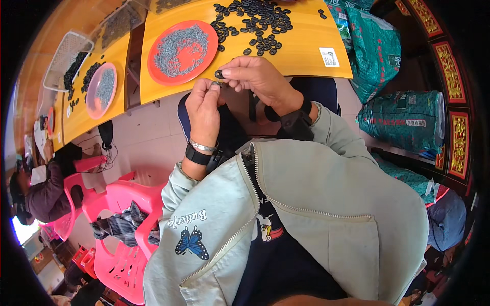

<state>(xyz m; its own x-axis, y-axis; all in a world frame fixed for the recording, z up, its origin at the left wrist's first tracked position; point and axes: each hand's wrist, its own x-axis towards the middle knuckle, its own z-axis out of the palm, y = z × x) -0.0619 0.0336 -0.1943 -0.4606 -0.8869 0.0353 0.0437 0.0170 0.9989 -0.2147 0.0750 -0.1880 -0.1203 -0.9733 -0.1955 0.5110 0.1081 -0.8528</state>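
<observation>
Just past the near edge of the table, my two hands meet over my lap. A small black oval piece (219, 74) with a hole is pinched between the thumb and fingers of my right hand (263, 81). My left hand (203, 107) is closed just below it, its thumb pressing on a tiny dark item that the fingertips mostly cover. A thin glint shows between the two pinches. Beyond the hands lies a round red plate (211, 34) of small grey screw-like pieces (171, 51). Many more black oval pieces (263, 23) are scattered to its right.
The yellow table (306, 46) carries a white label (329, 57). At left, another table holds a pink bowl (91, 104) and a white basket (53, 71). Green sacks (400, 120) stand at right. Pink chairs (120, 265) and another person (48, 196) are at lower left.
</observation>
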